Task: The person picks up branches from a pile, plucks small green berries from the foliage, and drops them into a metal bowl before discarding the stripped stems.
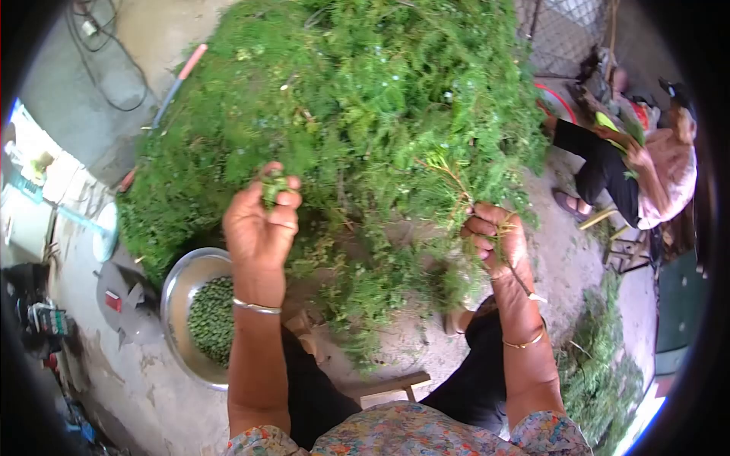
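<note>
My left hand point(262, 220) is raised over the edge of a large heap of green leafy branches point(365, 99), its fingers closed around a few small green pieces point(274, 186). To the right, my right hand point(494, 235) grips a thin twig point(520, 281) whose reddish, sparse sprigs point up and left toward the heap and whose cut end hangs over the wrist. Below and left of my left hand stands a metal bowl point(173, 308) holding many small green pieces point(211, 319), partly hidden by my left forearm.
A seated person point(661, 167) holds green leaves at the right. More cut branches point(601, 372) lie at the lower right. A small fan point(105, 232) stands at the left, near a blue-and-pink pole point(179, 83). A wooden stool edge point(391, 385) shows between the legs.
</note>
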Motion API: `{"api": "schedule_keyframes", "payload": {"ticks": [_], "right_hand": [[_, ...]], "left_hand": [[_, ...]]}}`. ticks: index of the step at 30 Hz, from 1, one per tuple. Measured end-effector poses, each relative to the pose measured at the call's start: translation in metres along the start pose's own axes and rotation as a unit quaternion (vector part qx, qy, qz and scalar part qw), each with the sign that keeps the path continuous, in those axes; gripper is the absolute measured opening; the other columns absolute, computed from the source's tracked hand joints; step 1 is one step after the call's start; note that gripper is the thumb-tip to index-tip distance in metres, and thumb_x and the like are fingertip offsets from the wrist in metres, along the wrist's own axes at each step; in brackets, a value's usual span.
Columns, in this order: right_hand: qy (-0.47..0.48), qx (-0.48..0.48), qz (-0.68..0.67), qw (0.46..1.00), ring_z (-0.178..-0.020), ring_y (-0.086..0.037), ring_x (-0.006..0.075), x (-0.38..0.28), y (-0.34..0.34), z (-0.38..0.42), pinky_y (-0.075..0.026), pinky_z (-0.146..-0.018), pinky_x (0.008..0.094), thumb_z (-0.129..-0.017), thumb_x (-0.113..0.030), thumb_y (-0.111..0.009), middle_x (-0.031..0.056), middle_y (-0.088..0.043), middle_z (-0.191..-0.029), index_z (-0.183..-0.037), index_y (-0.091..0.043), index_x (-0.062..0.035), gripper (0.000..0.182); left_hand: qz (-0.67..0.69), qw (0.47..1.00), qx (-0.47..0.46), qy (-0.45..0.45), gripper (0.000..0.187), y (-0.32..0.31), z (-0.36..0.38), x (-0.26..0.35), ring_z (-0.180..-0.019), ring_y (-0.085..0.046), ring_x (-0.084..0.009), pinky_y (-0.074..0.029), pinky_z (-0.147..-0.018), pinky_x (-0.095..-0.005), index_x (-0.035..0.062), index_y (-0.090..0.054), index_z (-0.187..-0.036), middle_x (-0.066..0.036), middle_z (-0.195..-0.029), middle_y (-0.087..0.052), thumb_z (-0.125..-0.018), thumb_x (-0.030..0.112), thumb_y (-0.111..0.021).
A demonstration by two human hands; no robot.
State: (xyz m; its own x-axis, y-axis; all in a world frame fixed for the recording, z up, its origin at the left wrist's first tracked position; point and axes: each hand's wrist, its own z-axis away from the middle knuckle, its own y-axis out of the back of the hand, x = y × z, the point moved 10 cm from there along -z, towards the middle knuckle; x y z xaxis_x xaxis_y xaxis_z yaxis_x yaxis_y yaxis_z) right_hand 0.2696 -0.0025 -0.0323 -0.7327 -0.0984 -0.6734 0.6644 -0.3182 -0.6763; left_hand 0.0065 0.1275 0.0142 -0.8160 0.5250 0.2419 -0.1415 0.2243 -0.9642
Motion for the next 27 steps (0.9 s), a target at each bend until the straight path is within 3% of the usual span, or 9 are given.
{"api": "schedule_keyframes", "payload": {"ticks": [11, 13, 18, 19, 20, 22, 24, 26, 27], "right_hand": [[-0.025, 0.01, 0.068, 0.997, -0.042, -0.026, 0.0045, 0.014, -0.02, 0.0, -0.017, -0.036, 0.0205, -0.085, -0.016, -0.052, -0.0062, -0.032, -0.052, -0.084, -0.053, -0.0023, 0.014], [-0.031, 0.013, 0.07, 0.997, -0.042, -0.027, 0.0049, 0.016, -0.021, 0.0, -0.018, -0.037, 0.0208, -0.084, -0.016, -0.054, -0.0057, -0.033, -0.053, -0.085, -0.054, -0.0017, 0.014], [-0.016, -0.001, 0.077, 0.997, -0.043, -0.03, 0.0067, 0.013, -0.03, 0.0, -0.021, -0.038, 0.0215, -0.084, -0.015, -0.054, -0.0042, -0.035, -0.054, -0.086, -0.054, -0.0006, 0.015], [-0.013, -0.007, 0.058, 0.998, -0.043, -0.03, 0.0069, 0.013, -0.031, -0.001, -0.021, -0.038, 0.0213, -0.084, -0.016, -0.054, -0.0039, -0.035, -0.054, -0.085, -0.054, -0.0007, 0.015], [-0.012, -0.014, 0.037, 0.999, -0.043, -0.03, 0.0072, 0.013, -0.033, -0.001, -0.022, -0.038, 0.0212, -0.085, -0.016, -0.054, -0.0036, -0.035, -0.054, -0.085, -0.053, -0.0008, 0.015], [-0.008, -0.022, 0.034, 0.999, -0.043, -0.031, 0.0073, 0.012, -0.034, -0.001, -0.022, -0.038, 0.021, -0.085, -0.017, -0.055, -0.0032, -0.035, -0.054, -0.084, -0.053, -0.0011, 0.016], [-0.012, -0.03, 0.026, 0.999, -0.046, -0.034, 0.0086, 0.012, -0.035, 0.0, -0.023, -0.037, 0.0208, -0.087, -0.021, -0.054, -0.0021, -0.035, -0.053, -0.081, -0.052, -0.0038, 0.018], [-0.016, -0.033, 0.001, 0.999, -0.047, -0.035, 0.0102, 0.013, -0.034, 0.003, -0.023, -0.037, 0.0209, -0.087, -0.022, -0.054, -0.0016, -0.035, -0.053, -0.08, -0.051, -0.0048, 0.018], [-0.025, -0.039, -0.02, 0.999, -0.048, -0.037, 0.0118, 0.015, -0.036, 0.004, -0.023, -0.037, 0.021, -0.087, -0.023, -0.054, -0.0012, -0.035, -0.052, -0.08, -0.051, -0.0058, 0.019]], "left_hand": [[-0.078, 0.994, 0.053, 0.047, 0.028, 0.014, 0.018, -0.029, -0.07, -0.054, -0.0235, -0.046, -0.042, -0.0229, -0.0026, -0.056, -0.101, -0.024, -0.093, -0.052, -0.092, 0.023, -0.05], [-0.12, 0.992, 0.025, 0.03, 0.027, 0.012, 0.017, -0.023, -0.067, -0.055, -0.0218, -0.045, -0.041, -0.0219, -0.0021, -0.056, -0.1, -0.022, -0.091, -0.053, -0.091, 0.023, -0.051], [-0.338, 0.914, 0.186, -0.13, 0.019, 0.013, 0.049, 0.057, -0.056, -0.056, -0.0144, -0.041, -0.039, -0.0181, -0.0015, -0.06, -0.096, -0.015, -0.078, -0.061, -0.083, 0.013, -0.062], [-0.379, 0.884, 0.237, -0.137, 0.021, 0.015, 0.064, 0.073, -0.059, -0.057, -0.0136, -0.042, -0.042, -0.0199, -0.0036, -0.06, -0.097, -0.013, -0.077, -0.061, -0.083, 0.012, -0.061], [-0.622, 0.717, 0.234, -0.209, 0.025, -0.005, 0.084, 0.094, -0.061, -0.057, -0.0138, -0.045, -0.048, -0.0216, -0.0067, -0.058, -0.099, -0.012, -0.081, -0.06, -0.083, 0.013, -0.06], [-0.537, 0.755, 0.34, -0.16, 0.024, 0.042, 0.122, 0.129, -0.063, -0.057, -0.0145, -0.043, -0.046, -0.02, -0.0028, -0.056, -0.1, -0.009, -0.078, -0.057, -0.083, 0.013, -0.061], [-0.594, 0.656, 0.434, -0.166, 0.033, 0.074, 0.176, 0.167, -0.063, -0.058, -0.0188, -0.046, -0.048, -0.0263, -0.0049, -0.056, -0.101, -0.011, -0.078, -0.058, -0.074, 0.01, -0.066], [-0.885, 0.222, 0.409, -0.028, 0.041, 0.115, 0.216, 0.221, -0.072, -0.06, -0.0291, -0.05, -0.062, -0.0359, -0.0069, -0.054, -0.102, -0.017, -0.082, -0.059, -0.066, 0.01, -0.067], [-0.885, 0.221, 0.409, -0.026, 0.041, 0.111, 0.22, 0.213, -0.072, -0.06, -0.0291, -0.05, -0.062, -0.0359, -0.0069, -0.054, -0.102, -0.017, -0.082, -0.059, -0.066, 0.01, -0.067]]}}
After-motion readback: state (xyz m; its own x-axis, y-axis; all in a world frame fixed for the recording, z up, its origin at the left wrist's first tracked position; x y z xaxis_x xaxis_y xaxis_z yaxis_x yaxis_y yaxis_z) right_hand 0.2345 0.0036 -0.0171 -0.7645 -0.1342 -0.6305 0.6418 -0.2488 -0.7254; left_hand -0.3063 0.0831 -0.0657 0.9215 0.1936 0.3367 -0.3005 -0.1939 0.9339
